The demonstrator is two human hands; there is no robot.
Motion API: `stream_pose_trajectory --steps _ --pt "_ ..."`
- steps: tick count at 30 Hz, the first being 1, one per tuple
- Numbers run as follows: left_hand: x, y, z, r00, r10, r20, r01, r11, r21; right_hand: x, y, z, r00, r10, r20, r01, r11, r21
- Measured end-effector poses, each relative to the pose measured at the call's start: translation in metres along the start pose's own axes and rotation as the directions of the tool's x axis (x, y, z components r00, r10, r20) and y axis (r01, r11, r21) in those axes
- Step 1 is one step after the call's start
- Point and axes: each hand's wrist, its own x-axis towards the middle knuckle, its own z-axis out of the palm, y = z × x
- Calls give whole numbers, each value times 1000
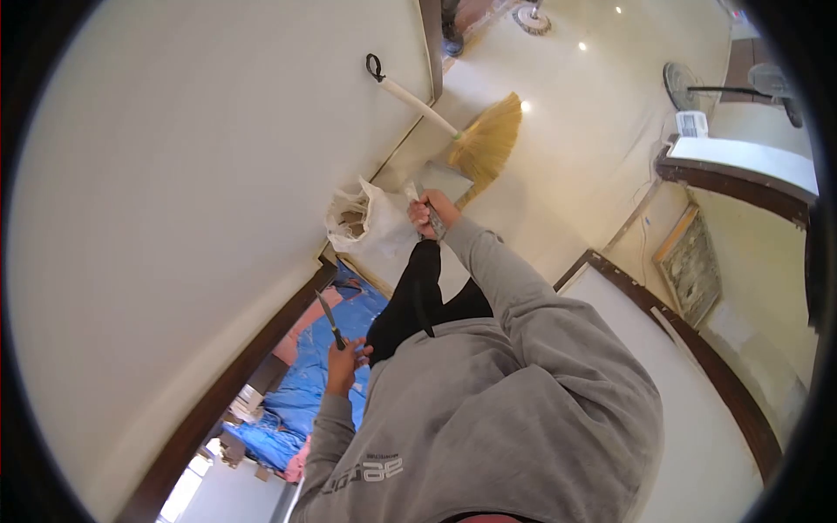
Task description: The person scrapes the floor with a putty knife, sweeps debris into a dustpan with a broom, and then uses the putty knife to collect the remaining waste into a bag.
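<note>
My left hand (347, 359) is closed around the dark handle of a narrow-bladed putty knife (330, 318), whose blade points up and away near the dark door frame. In front of my knees, my right hand (433, 213) grips a flat, whitish-grey scraper (438, 228), partly covered by my fingers. Just left of that hand stands an open white woven sack (373, 218). A straw broom (488, 144) with a white handle leans by the wall beyond it, its bristles fanned out on the floor. A grey dustpan-like flat piece (447, 179) shows beside the bristles.
Blue sheeting (305, 383) covers things beyond the doorway at left. The dark wooden frame (253, 383) runs close to my left arm. A standing fan (697, 89) is at far right, above a framed panel (691, 266). Another person's foot (452, 39) shows at the top.
</note>
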Motion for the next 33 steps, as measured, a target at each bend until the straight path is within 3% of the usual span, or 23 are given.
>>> stream_pose_trajectory --steps 5,11,13,17,19,20,21,22,23,25,26,27,28,29,31,32,33 --pt "3 14 -19 996 -68 -55 71 996 47 86 -33 -7 999 -29 -19 31 995 94" --pt "2 31 -36 991 -96 -98 104 991 88 158 -52 -23 976 -17 -216 15 1000 -10" --pt "4 43 -37 985 -110 -135 129 982 136 183 -52 -28 888 -217 -406 109 956 -272" --pt "8 54 -35 993 -54 -106 79 967 244 265 -77 -95 866 -236 -441 111 950 -291" --pt "10 60 -30 991 -75 -114 103 958 268 335 -86 -163 893 -424 -152 198 672 -714" --pt "11 62 -28 989 -93 -117 122 953 276 368 -83 -189 891 -426 -158 200 681 -705" --pt "13 63 -28 987 -110 -114 138 950 279 401 -78 -209 949 -300 -95 262 921 -289" --pt "14 65 -27 987 -116 -114 145 947 287 420 -75 -218 976 -216 27 207 960 188" --pt "14 67 -27 983 -143 -112 169 945 279 427 -70 -216 976 -219 21 211 958 197" --pt "15 68 -29 979 -173 -108 197 938 286 429 -62 -209 953 -299 -48 283 935 -214" --pt "15 70 -28 979 -175 -106 198 937 287 392 -61 -175 929 -356 99 331 684 -651" --pt "15 73 -27 978 -176 -114 202 934 295 351 -61 -137 881 -404 247 237 -76 -969" --pt "15 76 -25 977 -175 -121 204 930 304 309 -60 -98 811 -441 384 100 -543 -834" --pt "17 78 -24 978 -172 -118 201 930 308 309 -67 -94 808 -445 386 99 -544 -833" --pt "17 82 -22 977 -165 -131 198 934 298 309 -79 -86 808 -587 57 -304 -498 -812" --pt "18 83 -23 977 -172 -124 202 930 306 310 -84 -86 802 -595 48 -315 -490 -813" --pt "20 83 -22 975 -169 -141 207 922 326 314 -90 -88 816 -551 175 -219 -575 -788"
